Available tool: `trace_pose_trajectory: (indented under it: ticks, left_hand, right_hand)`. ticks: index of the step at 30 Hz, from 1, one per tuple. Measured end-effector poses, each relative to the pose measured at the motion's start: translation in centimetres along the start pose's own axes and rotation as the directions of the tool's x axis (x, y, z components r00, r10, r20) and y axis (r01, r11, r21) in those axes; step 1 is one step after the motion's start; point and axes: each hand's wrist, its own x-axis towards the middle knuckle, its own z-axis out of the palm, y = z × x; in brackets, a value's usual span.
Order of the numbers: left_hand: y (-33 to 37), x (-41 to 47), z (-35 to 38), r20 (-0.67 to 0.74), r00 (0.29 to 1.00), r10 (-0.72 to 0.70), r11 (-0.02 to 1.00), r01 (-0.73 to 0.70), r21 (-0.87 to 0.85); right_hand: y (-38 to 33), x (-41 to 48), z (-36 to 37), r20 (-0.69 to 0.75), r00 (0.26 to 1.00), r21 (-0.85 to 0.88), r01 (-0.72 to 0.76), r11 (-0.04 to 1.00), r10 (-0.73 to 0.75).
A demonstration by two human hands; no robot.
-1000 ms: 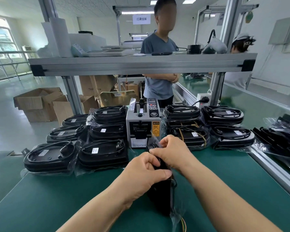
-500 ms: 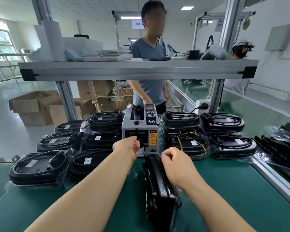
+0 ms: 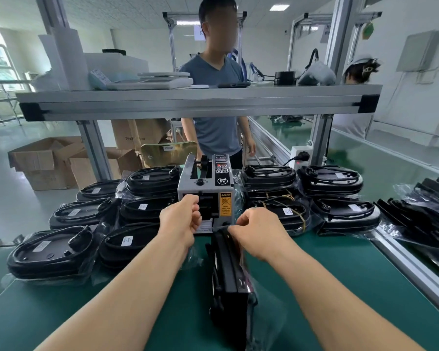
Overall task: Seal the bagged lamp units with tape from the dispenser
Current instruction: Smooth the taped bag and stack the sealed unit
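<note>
A grey tape dispenser (image 3: 205, 192) stands at the middle of the green table (image 3: 365, 269). In front of it a black lamp unit in a clear bag (image 3: 229, 277) stands on its edge. My left hand (image 3: 181, 217) has its curled fingers at the dispenser's front outlet; whether it pinches tape is hidden. My right hand (image 3: 257, 230) pinches the folded bag top at the unit's far end, holding it upright.
Stacks of bagged lamp units lie left (image 3: 117, 224) and right (image 3: 312, 196) of the dispenser, more at the far right (image 3: 421, 214). An aluminium shelf (image 3: 198, 101) spans overhead. A person (image 3: 217, 107) stands behind the bench. Cardboard boxes (image 3: 51, 160) sit on the floor.
My left hand left the bag and reached forward to the dispenser's outlet. My right hand kept its hold on the bag top. The person behind stepped closer.
</note>
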Motion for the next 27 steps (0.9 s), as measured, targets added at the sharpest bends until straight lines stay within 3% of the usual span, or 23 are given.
trace_pose_trajectory:
  ticks: [3, 6, 7, 10, 15, 21, 27]
  left_hand:
    - [1.8, -3.7, -2.9, 0.345, 0.936, 0.063, 0.996, -0.079, 0.031]
    - [2.2, -6.9, -5.3, 0.636, 0.767, -0.086, 0.958, -0.111, 0.264]
    - [1.9, -7.4, -5.6, 0.646, 0.750, -0.141, 0.924, -0.135, 0.358]
    - [0.8, -7.2, -5.1, 0.554, 0.822, -0.134, 0.838, -0.204, 0.505]
    - [0.3, -5.9, -3.7, 0.549, 0.811, -0.203, 0.864, -0.116, 0.490]
    - [1.0, -5.4, -2.5, 0.547, 0.827, -0.132, 0.759, -0.271, 0.592]
    - [1.0, -4.8, -2.5, 0.512, 0.847, -0.143, 0.773, -0.228, 0.593]
  right_hand:
    - [-0.1, 0.1, 0.2, 0.025, 1.000, 0.007, -0.001, 1.000, 0.001]
    - [-0.1, 0.0, 0.4, 0.005, 1.000, 0.001, 0.009, 1.000, -0.009]
    - [0.0, 0.0, 0.4, -0.007, 1.000, 0.000, 0.004, 1.000, -0.004]
    - [0.0, 0.2, 0.3, -0.018, 1.000, 0.003, -0.012, 1.000, 0.012]
    - [-0.5, 0.9, 0.0, 0.004, 1.000, -0.054, 0.029, 0.998, -0.029]
    - [-0.2, 1.1, -0.1, 0.040, 0.999, -0.004, 0.027, 1.000, -0.027]
    - [-0.1, 0.8, 0.1, 0.037, 0.999, 0.031, 0.034, 0.999, -0.035]
